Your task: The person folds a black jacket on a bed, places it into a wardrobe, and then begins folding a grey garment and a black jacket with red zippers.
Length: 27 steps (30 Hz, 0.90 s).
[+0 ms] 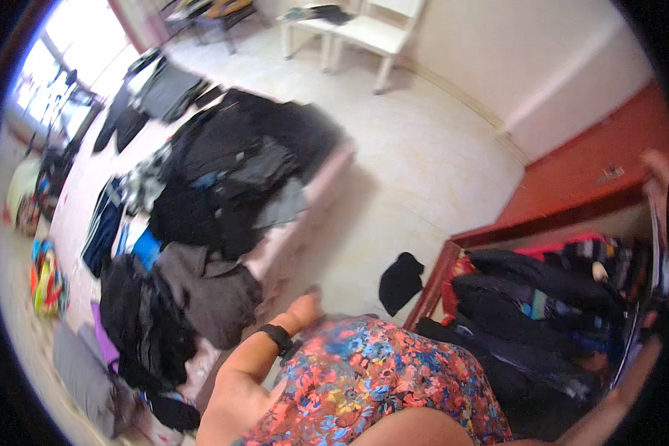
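My left hand (300, 311) is low in front of the floral dress I wear, with a dark watch (277, 339) on its wrist. Motion smears its fingers, and I cannot make out anything held. Beyond it, a grey-brown garment (208, 292) hangs over the bed's near edge. At the far right, my right hand (655, 168) is blurred and partly cut off beside the red-brown wooden panel (595, 163). Whether it grips anything does not show. Beneath that panel, dark clothes (528, 312) are heaped in an open wardrobe compartment.
Dark clothes (238, 163) are piled on the bed, which has a pale pink cover (333, 175). A black cloth item (401, 284) lies on the tiled floor (424, 189) by the wardrobe frame (432, 286). White chairs (372, 36) stand by the back wall.
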Each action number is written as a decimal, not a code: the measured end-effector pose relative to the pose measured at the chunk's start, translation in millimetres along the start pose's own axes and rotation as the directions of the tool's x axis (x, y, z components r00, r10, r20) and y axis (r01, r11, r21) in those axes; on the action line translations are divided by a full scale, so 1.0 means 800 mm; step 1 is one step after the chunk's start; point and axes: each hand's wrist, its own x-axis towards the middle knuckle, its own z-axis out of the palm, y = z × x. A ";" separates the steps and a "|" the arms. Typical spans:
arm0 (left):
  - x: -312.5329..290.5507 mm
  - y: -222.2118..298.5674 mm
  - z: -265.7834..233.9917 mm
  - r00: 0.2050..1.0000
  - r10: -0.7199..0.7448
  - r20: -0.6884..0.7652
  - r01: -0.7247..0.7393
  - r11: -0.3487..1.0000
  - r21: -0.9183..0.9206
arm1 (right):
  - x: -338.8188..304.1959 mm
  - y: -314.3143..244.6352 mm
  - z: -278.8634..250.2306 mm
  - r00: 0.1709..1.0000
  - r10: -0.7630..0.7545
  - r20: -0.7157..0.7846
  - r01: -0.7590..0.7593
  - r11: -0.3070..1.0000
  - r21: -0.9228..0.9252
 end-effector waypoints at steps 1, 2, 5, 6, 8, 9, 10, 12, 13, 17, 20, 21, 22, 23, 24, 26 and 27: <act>-0.061 -0.017 -0.024 0.985 -0.149 -0.083 0.146 0.988 -0.045 | 0.024 -0.015 0.088 0.989 -0.143 0.027 0.142 0.990 0.023; -0.100 -0.035 -0.031 0.960 -0.242 -0.141 0.227 0.967 -0.117 | 0.042 -0.044 0.150 0.959 -0.261 0.109 0.262 0.965 0.004; -0.145 -0.185 0.027 0.788 -0.433 -0.437 0.340 0.899 -0.276 | 0.052 -0.137 0.291 0.860 -0.427 0.279 0.360 0.896 0.262; -0.155 -0.204 0.038 0.718 -0.485 -0.499 0.323 0.868 -0.378 | 0.045 -0.150 0.335 0.867 -0.387 0.313 0.257 0.887 0.384; -0.179 -0.263 0.077 0.614 -0.639 -0.463 0.328 0.741 -0.586 | 0.025 -0.188 0.415 0.854 -0.408 0.321 0.164 0.799 0.579; -0.197 -0.308 0.121 0.537 -0.710 -0.456 0.251 0.650 -0.717 | 0.014 -0.214 0.450 0.830 -0.445 0.336 0.123 0.734 0.668; -0.219 -0.345 0.170 0.446 -0.811 -0.380 0.221 0.511 -0.831 | 0.002 -0.245 0.475 0.790 -0.505 0.347 0.110 0.674 0.731; -0.218 -0.309 0.197 0.486 -0.854 -0.188 -0.072 0.175 -0.982 | -0.024 -0.273 0.497 0.727 -0.514 0.456 -0.048 0.624 0.780; -0.260 -0.365 0.286 0.583 -0.761 -0.285 0.485 0.608 -0.629 | -0.032 -0.294 0.526 0.667 -0.601 0.441 -0.093 0.521 0.849; -0.315 -0.346 0.443 0.602 -0.798 0.029 0.781 0.581 -0.228 | -0.054 -0.323 0.572 0.551 -0.661 0.510 -0.261 0.443 0.857; -0.303 -0.267 0.427 0.805 -0.588 -0.076 0.589 0.808 -0.009 | -0.056 -0.298 0.589 0.542 -0.655 0.526 -0.169 0.528 0.832; -0.294 -0.232 0.398 0.844 -0.508 -0.172 0.520 0.854 0.031 | -0.055 -0.289 0.592 0.539 -0.634 0.554 -0.164 0.567 0.807; -0.289 -0.203 0.372 0.863 -0.430 -0.264 0.464 0.882 0.081 | -0.056 -0.284 0.596 0.529 -0.623 0.577 -0.161 0.593 0.789; -0.279 -0.181 0.353 0.671 -0.712 -0.205 0.569 0.672 -0.474 | -0.057 -0.282 0.602 0.515 -0.639 0.572 -0.156 0.586 0.795; -0.275 -0.169 0.345 0.478 -0.878 0.020 0.453 0.227 -0.862 | -0.060 -0.280 0.609 0.502 -0.614 0.609 -0.187 0.611 0.769; -0.275 -0.200 0.391 0.600 -0.765 -0.235 0.533 0.601 -0.596 | -0.065 -0.297 0.616 0.450 -0.615 0.648 -0.208 0.633 0.746; -0.262 -0.207 0.389 0.566 -0.770 -0.295 0.477 0.598 -0.644 | -0.068 -0.306 0.616 0.443 -0.597 0.669 -0.302 0.603 0.738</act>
